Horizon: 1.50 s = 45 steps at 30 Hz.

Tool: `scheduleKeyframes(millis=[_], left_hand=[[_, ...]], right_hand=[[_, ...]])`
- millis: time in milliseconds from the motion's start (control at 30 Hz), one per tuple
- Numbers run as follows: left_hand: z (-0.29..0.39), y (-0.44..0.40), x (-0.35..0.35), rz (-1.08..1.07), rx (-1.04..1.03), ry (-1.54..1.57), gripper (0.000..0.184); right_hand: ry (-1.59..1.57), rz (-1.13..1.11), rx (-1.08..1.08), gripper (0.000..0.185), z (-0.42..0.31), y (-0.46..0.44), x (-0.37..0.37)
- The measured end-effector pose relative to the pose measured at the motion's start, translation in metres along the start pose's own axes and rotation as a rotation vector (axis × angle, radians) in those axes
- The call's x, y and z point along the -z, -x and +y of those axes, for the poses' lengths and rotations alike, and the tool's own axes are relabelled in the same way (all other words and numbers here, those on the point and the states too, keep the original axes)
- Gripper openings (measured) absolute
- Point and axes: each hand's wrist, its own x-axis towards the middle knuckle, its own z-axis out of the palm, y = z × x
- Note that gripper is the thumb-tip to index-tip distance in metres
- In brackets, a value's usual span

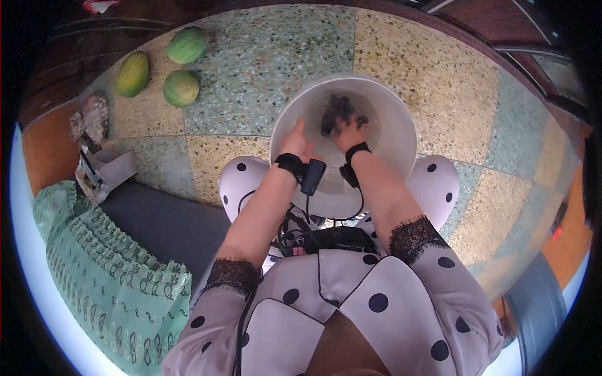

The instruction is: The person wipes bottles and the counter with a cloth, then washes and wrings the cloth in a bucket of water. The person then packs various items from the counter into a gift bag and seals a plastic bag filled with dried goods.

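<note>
A large white bucket (401, 103) stands between my knees. Within it, near the far side, is a dark purplish-black clump (337, 111) that looks like a bunch of grapes; its details are blurred. My right hand (350, 135) reaches down into the bucket with its fingers curled over the near edge of the clump. A small dark piece (362, 120) shows beside those fingers. My left hand (297, 143) is at the bucket's left inner wall, thumb raised apart from the fingers and nothing visible in it. Black bands circle both wrists, and a dark device (312, 177) hangs at the left one.
Three green-yellow fruits (186, 45) lie on the tiled floor at the upper left. Below them are a mesh-like bundle (94, 117) and a small grey box (116, 170). A dark mat (157, 219) and green patterned cloth (119, 288) lie left of me. Dark furniture (483, 25) borders the far right.
</note>
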Motion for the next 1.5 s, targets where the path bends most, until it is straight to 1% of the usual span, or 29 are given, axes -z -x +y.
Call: scheduleKeyframes(millis=[33, 67, 100, 167, 200, 233, 300, 333, 367, 467, 533, 600, 633, 700, 733, 800, 833, 867, 900, 933, 967, 1000, 1067, 1200, 1267, 1333, 1367, 1433, 1500], left_hand=[[0.002, 0.006, 0.000, -0.029, -0.008, 0.005, 0.085], [0.002, 0.001, 0.007, -0.127, 0.072, -0.003, 0.087], [0.004, -0.001, 0.013, -0.219, 0.132, -0.008, 0.088], [0.004, 0.021, 0.001, -0.178, -0.013, 0.003, 0.085], [-0.001, 0.012, 0.000, -0.147, -0.073, -0.011, 0.085], [-0.001, 0.007, -0.001, -0.210, -0.070, -0.044, 0.084], [-0.011, -0.034, 0.001, -0.313, -0.118, -0.098, 0.082], [-0.004, -0.022, -0.007, -0.259, -0.114, -0.148, 0.081], [0.002, -0.010, -0.016, -0.210, -0.101, -0.196, 0.081], [0.006, -0.020, -0.020, -0.323, -0.096, -0.253, 0.078], [0.004, -0.042, -0.025, -0.261, -0.175, -0.228, 0.074], [0.004, -0.052, -0.025, -0.407, -0.009, 0.145, 0.067], [0.003, -0.051, -0.024, -0.407, -0.008, 0.144, 0.067], [0.007, -0.046, -0.027, -0.170, -0.160, -0.052, 0.058], [0.005, -0.055, -0.021, -0.165, -0.387, -0.383, 0.054], [-0.004, -0.072, -0.016, -0.283, -0.325, -0.175, 0.042], [-0.007, -0.076, -0.015, -0.337, -0.286, -0.072, 0.038], [0.009, -0.011, -0.027, -0.255, -0.164, 0.127, 0.038], [0.013, 0.002, -0.028, -0.261, -0.215, 0.063, 0.041], [0.003, -0.021, -0.026, -0.277, -0.179, 0.038, 0.043], [0.002, -0.030, -0.019, -0.258, -0.189, -0.240, 0.046], [0.002, -0.041, -0.014, -0.247, -0.188, -0.364, 0.049], [0.005, -0.012, -0.021, -0.352, -0.129, 0.012, 0.049], [-0.007, -0.015, -0.020, -0.405, -0.155, -0.016, 0.043], [-0.013, -0.023, -0.015, -0.465, -0.144, -0.033, 0.046], [-0.008, -0.009, -0.009, -0.309, 0.032, -0.007, 0.055], [-0.006, -0.013, -0.002, -0.370, 0.000, 0.031, 0.069], [-0.004, -0.011, 0.006, -0.289, -0.002, 0.056, 0.073], [0.002, -0.007, 0.009, -0.250, -0.041, 0.076, 0.082]], right_hand=[[0.158, -0.057, 0.297, 0.039, 0.004, -0.010, -0.038], [0.130, -0.242, 0.454, 0.042, 0.008, -0.001, -0.022], [-0.001, -0.186, 0.292, 0.042, 0.026, -0.013, -0.041], [-0.438, 0.079, -0.118, 0.041, 0.039, -0.014, -0.018], [-0.114, 0.184, -0.074, 0.044, 0.060, -0.032, -0.040], [-0.104, -0.004, -0.146, 0.044, 0.035, -0.010, 0.016], [-0.140, 0.007, 0.104, 0.039, 0.064, -0.050, -0.038], [-0.158, 0.009, 0.228, 0.037, 0.077, -0.069, -0.064], [-0.881, -0.123, -0.251, 0.024, 0.045, -0.047, -0.016], [-1.036, -0.059, -0.099, 0.013, 0.020, -0.026, 0.041], [-1.050, -0.104, -0.016, 0.006, 0.001, 0.020, 0.109], [-1.417, -0.208, -0.103, 0.004, -0.011, 0.049, 0.142], [-1.489, -0.244, -0.013, 0.007, -0.003, 0.051, 0.139], [-1.489, -0.184, 0.031, 0.010, -0.007, 0.053, 0.138], [-1.483, -0.116, 0.061, 0.014, -0.006, 0.057, 0.139], [-1.338, 0.154, 0.207, 0.029, -0.021, 0.056, 0.129], [-1.120, 0.171, 0.228, 0.040, -0.021, 0.050, 0.124], [-1.093, 0.174, 0.229, 0.040, -0.023, 0.043, 0.108], [-0.870, 0.277, 0.222, 0.042, -0.032, 0.051, 0.117], [-0.842, 0.275, 0.181, 0.046, -0.037, 0.053, 0.116], [-0.768, 0.370, 0.163, 0.047, -0.036, 0.045, 0.098], [-0.773, 0.358, 0.139, 0.048, -0.035, 0.039, 0.092], [-0.574, 0.319, 0.055, 0.048, -0.041, 0.038, 0.091], [-0.546, -0.002, -0.060, 0.046, -0.021, 0.014, 0.078], [-0.495, -0.013, -0.118, 0.047, 0.002, -0.023, 0.039], [-0.442, -0.047, -0.177, 0.048, 0.020, -0.028, 0.033], [-0.455, -0.060, -0.279, 0.050, 0.028, -0.027, 0.044], [-0.465, -0.082, -0.388, 0.052, 0.032, -0.021, 0.046], [-0.320, 0.052, -0.497, 0.050, 0.028, -0.019, 0.044]])
